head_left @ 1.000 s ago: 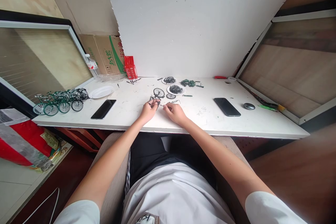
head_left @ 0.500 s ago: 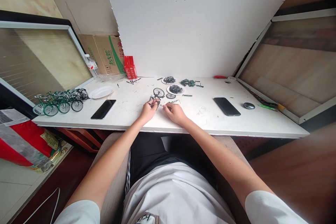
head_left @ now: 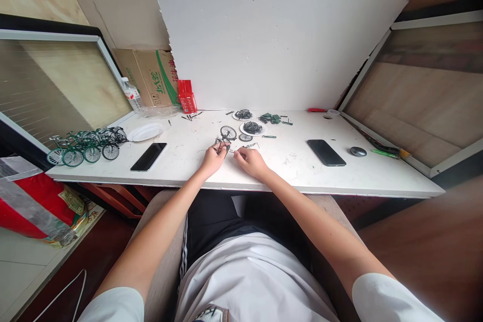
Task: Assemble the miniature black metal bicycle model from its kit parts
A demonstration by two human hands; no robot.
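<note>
Near the front of the white table, my left hand is closed around a small black model bicycle, whose spoked wheel points away from me. Just to the right, my right hand has its thumb and fingers pinched together, close to the bicycle; a thin piece seems to stick out from the fingertips, too small to name. A loose spoked wheel lies beyond the hands. Behind it a white plate holds a heap of black parts, and a second plate with similar parts stands farther back.
Several finished model bicycles stand at the left edge. Two phones, one at left and one at right, lie on the table. Green parts, an oval white plate, a mouse and a red box are around.
</note>
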